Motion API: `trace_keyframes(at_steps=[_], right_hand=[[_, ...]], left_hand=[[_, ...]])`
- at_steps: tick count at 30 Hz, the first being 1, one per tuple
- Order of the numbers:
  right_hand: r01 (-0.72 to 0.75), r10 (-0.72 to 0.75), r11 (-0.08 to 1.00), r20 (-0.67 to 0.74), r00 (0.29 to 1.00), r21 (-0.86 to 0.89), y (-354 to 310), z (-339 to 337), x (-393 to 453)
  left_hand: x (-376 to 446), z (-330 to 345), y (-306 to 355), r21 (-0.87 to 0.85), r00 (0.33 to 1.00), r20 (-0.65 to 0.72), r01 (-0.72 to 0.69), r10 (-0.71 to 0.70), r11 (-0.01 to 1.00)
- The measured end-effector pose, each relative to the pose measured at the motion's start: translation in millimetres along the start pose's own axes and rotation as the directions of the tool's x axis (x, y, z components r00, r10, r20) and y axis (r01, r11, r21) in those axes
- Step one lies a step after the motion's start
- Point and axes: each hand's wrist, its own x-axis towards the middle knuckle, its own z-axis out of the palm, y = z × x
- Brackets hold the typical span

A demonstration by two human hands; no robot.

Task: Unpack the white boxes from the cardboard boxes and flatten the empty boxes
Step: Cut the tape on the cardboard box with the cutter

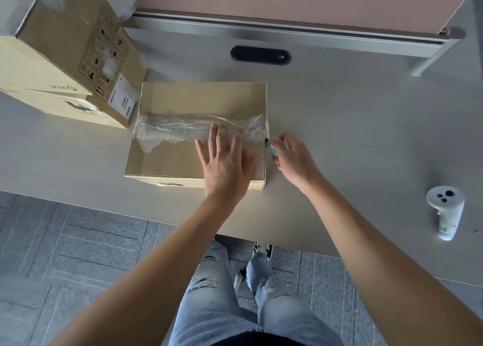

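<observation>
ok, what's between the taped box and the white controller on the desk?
In the head view, the right hand with its blue cutter sits right at the taped cardboard box edge. Beyond it, bare desk runs to the white controller.

Soft, even daylight, faint shadows under the forearms, glare on the tape (183,130), wide-angle bending at edges.

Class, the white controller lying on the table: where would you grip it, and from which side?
Grip the controller around its narrow handle, the labelled end nearest the table edge, coming from above. It lies flat and apart from other things, and its wide buttoned head is a poorer hold.
</observation>
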Motion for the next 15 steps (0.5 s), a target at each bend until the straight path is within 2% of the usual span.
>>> trace_keyframes(at_steps=[2,5,7,9,11,12,15], right_hand=[[-0.003,0.002,0.999,-0.036,0.999,-0.038,0.4,0.3,-5.3],[0.036,-0.054,0.996,-0.223,0.973,-0.083,-2.8,-4.0,-10.8],[0.113,-0.138,0.989,-0.300,0.944,-0.099,-7.8,-6.6,-9.9],[0.222,-0.279,0.952,-0.299,0.913,-0.210,-16.3,-6.0,-5.3],[0.344,-0.440,0.871,-0.244,0.864,-0.351,-27.8,0.1,2.8],[0.380,-0.494,0.828,-0.213,0.843,-0.413,-31.6,2.6,9.1],[0.474,-0.594,0.692,-0.055,0.803,-0.544,-52.4,19.1,31.0]], left_hand=[[-8.3,-0.7,0.4,-0.001,1.000,-0.006,0.008,-0.008,1.000],[-19.6,-2.8,0.0,-0.045,0.998,-0.005,0.068,-0.069,0.997],[-27.5,-6.3,2.8,-0.116,0.990,-0.004,0.141,-0.143,0.983],[-35.2,-13.0,7.2,-0.236,0.968,-0.011,0.241,-0.251,0.941],[-40.7,-25.8,11.4,-0.408,0.916,-0.027,0.355,-0.400,0.841],[-42.0,-33.3,15.6,-0.504,0.877,-0.003,0.413,-0.480,0.758],[-46.5,-58.9,18.8,-0.670,0.705,0.173,0.596,-0.688,0.443]])
